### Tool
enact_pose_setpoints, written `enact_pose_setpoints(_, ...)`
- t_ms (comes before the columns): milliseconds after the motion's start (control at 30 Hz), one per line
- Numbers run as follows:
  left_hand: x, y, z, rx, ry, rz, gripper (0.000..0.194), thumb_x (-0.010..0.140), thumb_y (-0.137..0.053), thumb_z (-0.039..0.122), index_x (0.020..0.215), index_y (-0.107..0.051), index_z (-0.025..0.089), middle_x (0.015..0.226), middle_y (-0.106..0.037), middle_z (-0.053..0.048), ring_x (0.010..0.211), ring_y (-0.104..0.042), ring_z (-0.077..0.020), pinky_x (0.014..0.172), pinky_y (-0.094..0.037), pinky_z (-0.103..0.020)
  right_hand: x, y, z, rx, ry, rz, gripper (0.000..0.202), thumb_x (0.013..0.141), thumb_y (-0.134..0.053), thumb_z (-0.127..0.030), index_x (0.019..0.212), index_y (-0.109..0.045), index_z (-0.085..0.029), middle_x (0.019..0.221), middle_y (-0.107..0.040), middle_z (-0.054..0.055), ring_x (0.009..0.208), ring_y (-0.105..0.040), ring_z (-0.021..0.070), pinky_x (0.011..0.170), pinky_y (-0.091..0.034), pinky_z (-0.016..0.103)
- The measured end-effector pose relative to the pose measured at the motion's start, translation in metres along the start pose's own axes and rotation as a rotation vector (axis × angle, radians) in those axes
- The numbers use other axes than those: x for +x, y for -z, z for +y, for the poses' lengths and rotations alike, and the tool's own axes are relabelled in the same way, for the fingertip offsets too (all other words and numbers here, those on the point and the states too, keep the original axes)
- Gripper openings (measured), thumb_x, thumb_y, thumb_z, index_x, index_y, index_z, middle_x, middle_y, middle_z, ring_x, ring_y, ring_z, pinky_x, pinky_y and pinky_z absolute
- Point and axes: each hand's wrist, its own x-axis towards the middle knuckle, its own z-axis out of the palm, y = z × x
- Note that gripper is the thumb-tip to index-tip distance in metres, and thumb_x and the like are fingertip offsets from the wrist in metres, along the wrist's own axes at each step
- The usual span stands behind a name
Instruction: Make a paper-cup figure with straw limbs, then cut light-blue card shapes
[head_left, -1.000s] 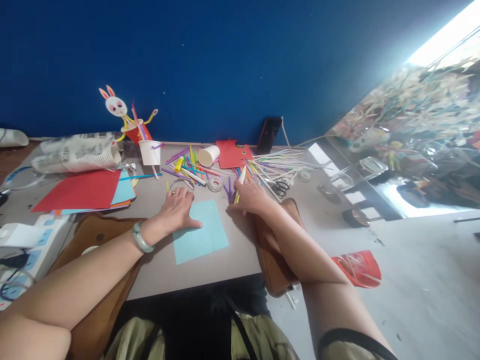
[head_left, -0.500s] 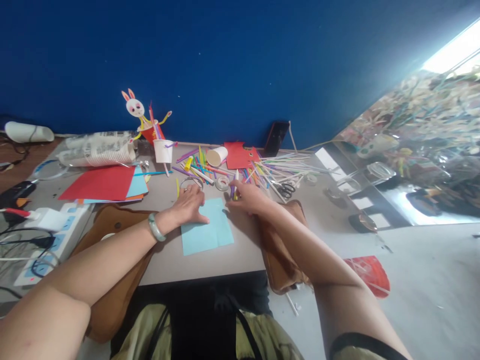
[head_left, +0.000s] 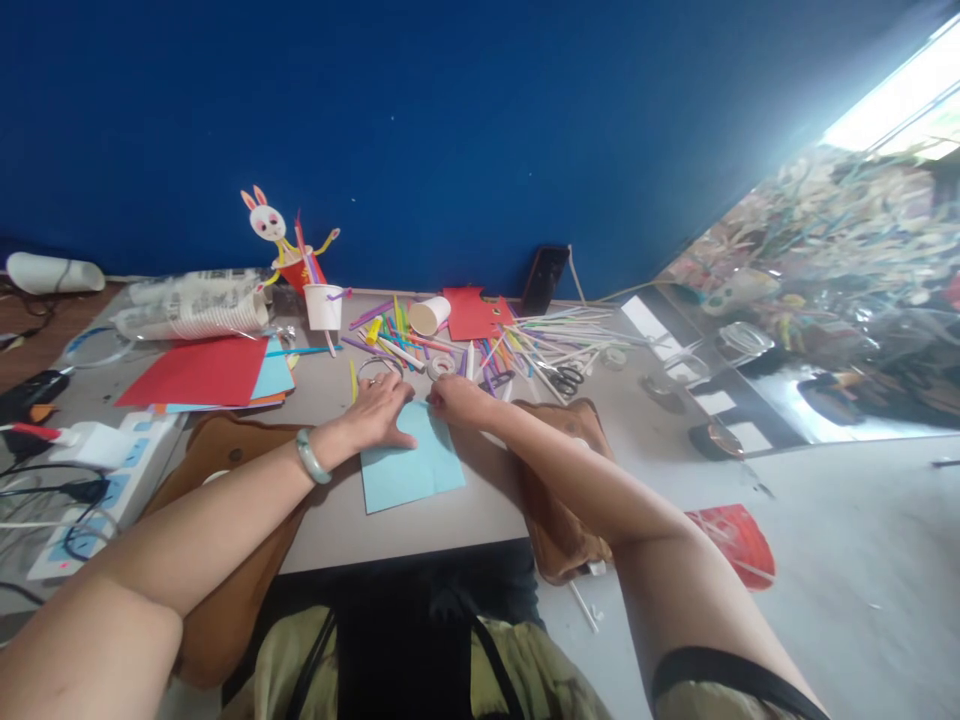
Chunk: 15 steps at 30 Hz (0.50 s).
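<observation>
A creased light blue sheet of paper (head_left: 420, 465) lies on the table in front of me. My left hand (head_left: 379, 408) rests on its upper left part, fingers spread and thumb stretched toward the middle. At the sheet's upper right corner is my right hand (head_left: 459, 402), its fingers curled closed; whatever they hold is hidden. Just beyond the fingers sits a roll of tape (head_left: 441, 367). A white pointed tube or marker (head_left: 470, 360) stands near the right knuckles. Behind my left fingers is a ring-shaped clear item (head_left: 379, 368).
Coloured pipe cleaners (head_left: 525, 345), scissors (head_left: 562, 378), a paper cup (head_left: 430, 316) and red paper (head_left: 476, 312) lie behind. A rabbit figure (head_left: 268, 222) in a red cup and stacked coloured papers (head_left: 199, 372) are left. Brown pads (head_left: 562, 500) flank the sheet.
My right hand has moved left and slightly down, from beside the tape and tube to the sheet's upper right corner, its fingers now curled tighter. The left hand stays on the sheet.
</observation>
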Motion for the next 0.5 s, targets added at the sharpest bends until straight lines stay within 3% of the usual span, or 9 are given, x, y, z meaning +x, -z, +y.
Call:
enact_pose_setpoints(100, 0.001, 0.001, 0.001, -0.081, 0.002, 0.073, 0.08, 0.056, -0.082, 0.057, 0.12, -0.057, 0.018, 0.119, -0.056, -0.014, 0.115, -0.05, -0.037, 0.098, -0.035, -0.051, -0.005, 0.007, 0.0, 0.014, 0.024, -0.013, 0.01, 0.075, -0.064, -0.016, 0.084, -0.068, -0.016, 0.092, -0.071, 0.009, 0.085, -0.065, 0.0218, 0.071, -0.044, 0.027)
enact_pose_setpoints(200, 0.002, 0.005, 0.003, -0.298, 0.029, 0.259, 0.074, 0.064, -0.077, 0.062, 0.119, -0.057, 0.018, 0.119, -0.061, -0.013, 0.116, -0.053, -0.0335, 0.102, -0.034, -0.051, -0.021, 0.024, 0.008, 0.065, 0.045, 0.015, 0.009, 0.073, -0.061, -0.014, 0.082, -0.064, -0.017, 0.081, -0.069, 0.004, 0.074, -0.063, 0.0169, 0.065, -0.042, 0.025)
enact_pose_setpoints(333, 0.006, 0.011, 0.002, -0.723, 0.119, 0.5, 0.057, 0.077, -0.066, 0.062, 0.112, -0.056, 0.018, 0.114, -0.064, -0.011, 0.11, -0.058, -0.0235, 0.097, -0.043, -0.039, -0.046, 0.049, 0.029, 0.483, 0.059, 0.091, 0.006, 0.071, -0.057, -0.016, 0.071, -0.052, -0.019, 0.058, -0.059, -0.004, 0.057, -0.058, 0.0125, 0.057, -0.04, 0.023)
enact_pose_setpoints(400, 0.008, 0.013, 0.003, -0.933, 0.159, 0.515, 0.057, 0.077, -0.065, 0.061, 0.113, -0.054, 0.018, 0.114, -0.063, -0.011, 0.107, -0.059, -0.0209, 0.09, -0.047, -0.035, -0.054, 0.055, 0.04, 0.737, 0.032, 0.117, 0.011, 0.072, -0.06, -0.023, 0.072, -0.049, -0.02, 0.054, -0.057, -0.005, 0.052, -0.059, 0.0125, 0.054, -0.041, 0.022)
enact_pose_setpoints(500, 0.008, 0.016, 0.007, -1.187, 0.174, 0.427, 0.061, 0.07, -0.074, 0.054, 0.114, -0.055, 0.018, 0.113, -0.065, -0.012, 0.105, -0.062, -0.021, 0.086, -0.051, -0.033, -0.06, 0.054, 0.051, 0.965, -0.026, 0.196, 0.022, 0.072, -0.066, -0.034, 0.075, -0.049, -0.021, 0.049, -0.057, -0.006, 0.047, -0.06, 0.0125, 0.048, -0.039, 0.021)
